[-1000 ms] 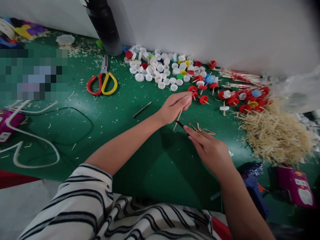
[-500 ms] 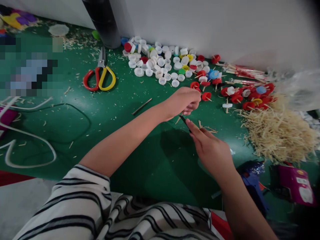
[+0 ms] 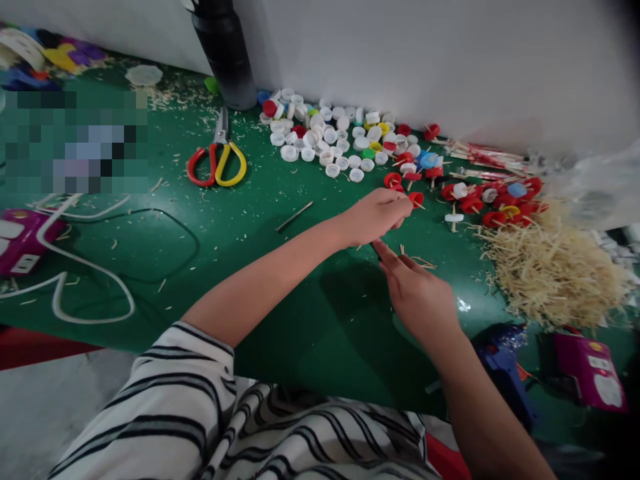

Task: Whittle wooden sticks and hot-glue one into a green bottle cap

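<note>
My left hand point(image 3: 376, 216) is closed over a thin wooden stick above the green table point(image 3: 280, 307); the stick is mostly hidden under my fingers. Just in front of it lies a red cap on a stick point(image 3: 415, 198). My right hand point(image 3: 417, 298) grips a small dark tool point(image 3: 376, 248) whose tip points up towards my left hand. A few wood shavings point(image 3: 417, 260) lie beside my right fingers.
A heap of white and coloured bottle caps point(image 3: 333, 137) sits at the back by a black bottle point(image 3: 225, 53). Red and yellow scissors point(image 3: 217, 163), a metal rod point(image 3: 294, 217), red caps on sticks point(image 3: 493, 197), a pile of wood slivers point(image 3: 550, 267), a blue glue gun point(image 3: 503, 363) and white cables point(image 3: 75, 293) surround my hands.
My left hand has moved right and lowered, closing over the stick that showed below it earlier. The right hand stays close under it with the dark tool.
</note>
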Action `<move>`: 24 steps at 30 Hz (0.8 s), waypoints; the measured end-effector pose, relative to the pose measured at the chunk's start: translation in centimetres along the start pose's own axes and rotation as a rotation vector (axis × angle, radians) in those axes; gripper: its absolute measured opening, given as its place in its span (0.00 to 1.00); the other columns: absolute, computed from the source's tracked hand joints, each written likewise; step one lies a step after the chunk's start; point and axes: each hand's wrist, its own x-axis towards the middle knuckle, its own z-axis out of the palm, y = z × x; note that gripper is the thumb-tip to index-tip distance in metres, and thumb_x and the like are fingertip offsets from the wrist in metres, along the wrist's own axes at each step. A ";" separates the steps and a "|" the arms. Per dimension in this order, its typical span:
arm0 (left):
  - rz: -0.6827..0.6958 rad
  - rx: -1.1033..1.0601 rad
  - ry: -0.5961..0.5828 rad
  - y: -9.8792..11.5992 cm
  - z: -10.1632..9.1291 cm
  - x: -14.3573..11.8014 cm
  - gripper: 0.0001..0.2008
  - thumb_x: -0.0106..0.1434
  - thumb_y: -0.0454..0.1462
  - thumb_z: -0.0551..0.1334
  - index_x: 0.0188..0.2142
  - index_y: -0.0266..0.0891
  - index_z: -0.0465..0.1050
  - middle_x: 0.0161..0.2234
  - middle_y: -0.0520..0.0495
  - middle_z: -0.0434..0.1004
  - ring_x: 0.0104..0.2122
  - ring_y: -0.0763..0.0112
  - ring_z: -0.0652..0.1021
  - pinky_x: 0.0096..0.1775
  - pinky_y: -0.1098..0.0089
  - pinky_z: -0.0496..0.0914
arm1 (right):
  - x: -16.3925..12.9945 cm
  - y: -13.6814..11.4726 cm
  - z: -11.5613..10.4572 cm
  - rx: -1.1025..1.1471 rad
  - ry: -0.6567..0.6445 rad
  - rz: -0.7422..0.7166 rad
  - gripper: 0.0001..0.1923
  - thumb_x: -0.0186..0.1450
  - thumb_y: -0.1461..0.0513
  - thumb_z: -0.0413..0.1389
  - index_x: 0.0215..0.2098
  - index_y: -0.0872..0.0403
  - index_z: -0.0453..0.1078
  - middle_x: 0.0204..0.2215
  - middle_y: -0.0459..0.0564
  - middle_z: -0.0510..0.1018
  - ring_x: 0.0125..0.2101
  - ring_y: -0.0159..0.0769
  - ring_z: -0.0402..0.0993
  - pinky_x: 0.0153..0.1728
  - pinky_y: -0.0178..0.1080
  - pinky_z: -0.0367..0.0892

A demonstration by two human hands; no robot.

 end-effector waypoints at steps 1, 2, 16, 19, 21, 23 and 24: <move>-0.009 -0.008 0.000 0.0 -0.1 0.0 0.21 0.69 0.33 0.56 0.20 0.41 0.54 0.21 0.55 0.51 0.20 0.82 0.54 0.24 0.75 0.51 | 0.1 -0.2 -0.1 -0.010 -0.014 0.004 0.28 0.79 0.61 0.51 0.74 0.37 0.66 0.50 0.53 0.87 0.29 0.34 0.79 0.24 0.35 0.59; -0.022 -0.023 -0.003 0.0 -0.3 0.1 0.20 0.69 0.32 0.56 0.20 0.42 0.54 0.21 0.56 0.51 0.20 0.82 0.54 0.23 0.75 0.50 | 0.1 -0.3 -0.1 -0.021 -0.021 0.009 0.28 0.79 0.61 0.51 0.75 0.36 0.65 0.50 0.53 0.87 0.29 0.34 0.79 0.24 0.35 0.59; -0.010 -0.098 -0.027 -0.9 -1.5 0.8 0.20 0.69 0.31 0.58 0.21 0.43 0.53 0.21 0.57 0.50 0.19 0.83 0.54 0.23 0.78 0.51 | -0.2 -0.8 -0.2 -0.100 -0.038 0.013 0.29 0.79 0.61 0.50 0.76 0.36 0.63 0.47 0.50 0.86 0.27 0.32 0.76 0.22 0.37 0.47; -0.041 -0.119 -0.023 -0.8 -1.4 0.8 0.20 0.69 0.31 0.57 0.21 0.42 0.55 0.20 0.57 0.52 0.19 0.83 0.54 0.22 0.78 0.52 | -0.1 -1.0 -0.1 -0.112 -0.043 0.005 0.30 0.80 0.61 0.50 0.77 0.35 0.60 0.47 0.48 0.86 0.27 0.33 0.76 0.22 0.39 0.46; -0.065 -0.139 -0.022 -0.6 -1.4 0.7 0.20 0.69 0.31 0.58 0.21 0.42 0.56 0.20 0.56 0.53 0.19 0.83 0.55 0.22 0.77 0.53 | -0.3 -1.0 0.0 -0.115 -0.045 0.010 0.31 0.80 0.61 0.50 0.78 0.35 0.59 0.46 0.47 0.86 0.26 0.33 0.75 0.23 0.40 0.45; -0.083 -0.141 -0.024 -0.5 -1.5 0.6 0.19 0.68 0.31 0.58 0.22 0.42 0.56 0.21 0.56 0.55 0.19 0.82 0.56 0.22 0.77 0.54 | -0.6 -0.9 0.1 -0.111 -0.042 0.014 0.31 0.80 0.61 0.50 0.78 0.35 0.59 0.45 0.47 0.86 0.26 0.32 0.75 0.23 0.40 0.45; -0.090 -0.137 -0.025 -0.4 -1.5 0.6 0.18 0.68 0.30 0.58 0.22 0.42 0.56 0.21 0.55 0.55 0.20 0.82 0.56 0.23 0.77 0.55 | -0.8 -0.8 0.2 -0.107 -0.041 0.017 0.31 0.80 0.61 0.50 0.78 0.35 0.59 0.45 0.47 0.85 0.26 0.32 0.75 0.23 0.40 0.45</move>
